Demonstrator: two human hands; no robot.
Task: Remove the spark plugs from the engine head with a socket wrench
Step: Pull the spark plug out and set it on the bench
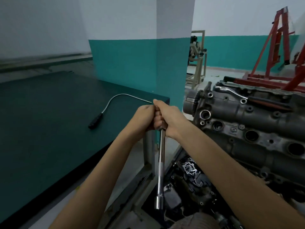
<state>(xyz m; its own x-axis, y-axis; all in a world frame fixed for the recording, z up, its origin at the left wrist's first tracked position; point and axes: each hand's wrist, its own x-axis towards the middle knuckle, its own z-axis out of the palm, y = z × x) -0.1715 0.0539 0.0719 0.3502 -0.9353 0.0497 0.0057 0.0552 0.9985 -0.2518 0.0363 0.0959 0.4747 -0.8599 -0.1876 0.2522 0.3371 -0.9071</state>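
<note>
Chrome socket wrench (161, 169) hangs upright at frame centre, both hands gripping its top: left hand (145, 119) and right hand (166, 117), fingers curled round it. Engine head (247, 126) at 3 o'clock, apart. Green desk (49, 121) at 9 o'clock.

The walls (115, 17) are white above and teal below, and a square pillar (173, 63) painted the same way stands at the centre of the frame. A dark green table (41, 121) fills the left half, its far corner meeting the pillar. In the upper right of the frame a pale floor (217, 73) runs back to the far wall, where a beige metal stand (197, 63) sits beside the pillar. A red steel frame (270, 52) rises at the right edge. The light is dim and even.
</note>
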